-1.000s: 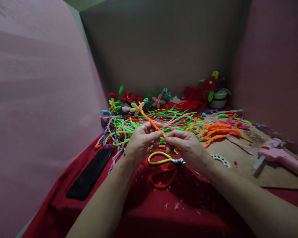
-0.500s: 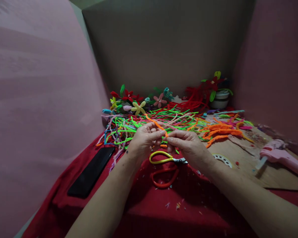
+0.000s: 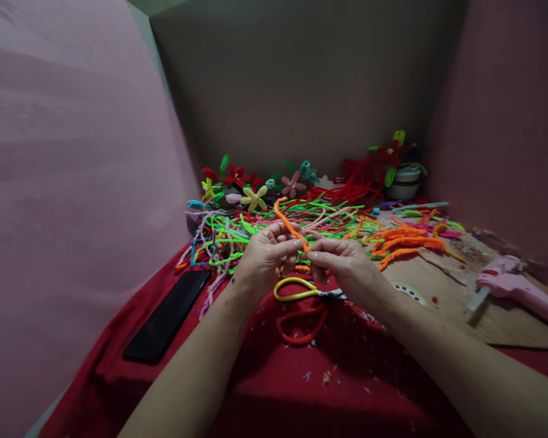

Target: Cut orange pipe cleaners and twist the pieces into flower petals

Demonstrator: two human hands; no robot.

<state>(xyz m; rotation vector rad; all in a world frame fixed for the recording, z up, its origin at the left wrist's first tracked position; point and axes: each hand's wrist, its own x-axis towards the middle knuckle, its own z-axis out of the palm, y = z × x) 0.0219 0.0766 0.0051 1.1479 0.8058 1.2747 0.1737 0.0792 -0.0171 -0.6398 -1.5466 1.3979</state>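
Both hands pinch one orange pipe cleaner (image 3: 283, 216) between thumb and fingers. My left hand (image 3: 271, 249) grips it partway along, and its free end sticks up and away over the pile. My right hand (image 3: 342, 261) is closed on the lower end, close beside the left fingertips. Just below the hands lie scissors (image 3: 296, 296) with one yellow and one red handle; the right hand hides most of the blades. Behind the hands spreads a heap of pipe cleaners (image 3: 319, 213) in green, pink, red and other colours.
A black phone (image 3: 168, 316) lies on the red cloth (image 3: 265, 383) at left. At right, a wooden board (image 3: 493, 328) bears a pink glue gun (image 3: 520, 289) and orange pipe cleaners (image 3: 406, 240). Pipe-cleaner flowers (image 3: 254, 198) and a small pot (image 3: 404, 182) stand at the back.
The orange pipe cleaner's free end has swung up and slightly right, and looks more curved. Both hands keep their grip in nearly the same place.
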